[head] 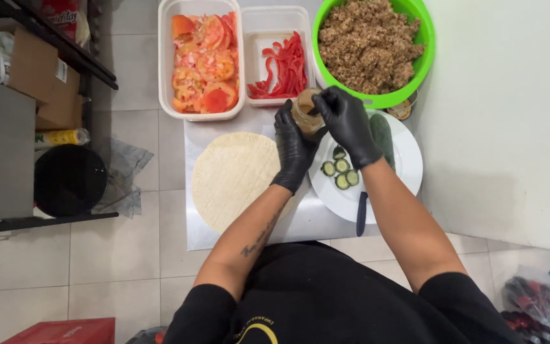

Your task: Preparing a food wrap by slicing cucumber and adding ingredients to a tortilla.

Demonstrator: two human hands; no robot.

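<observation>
Both gloved hands, left (293, 148) and right (346, 121), clasp the small jar (305, 114) between them above the tortilla (233, 178).

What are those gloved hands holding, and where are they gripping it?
A small glass jar of brownish paste. The left hand wraps its body from below; the right hand grips its top, at the lid end.

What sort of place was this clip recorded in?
Probably a small food-prep station, perhaps a commercial kitchen. A tortilla lies on a narrow metal table, with tubs of sliced tomato and red pepper strips and a green bowl of cooked filling; both hands wear black gloves.
</observation>
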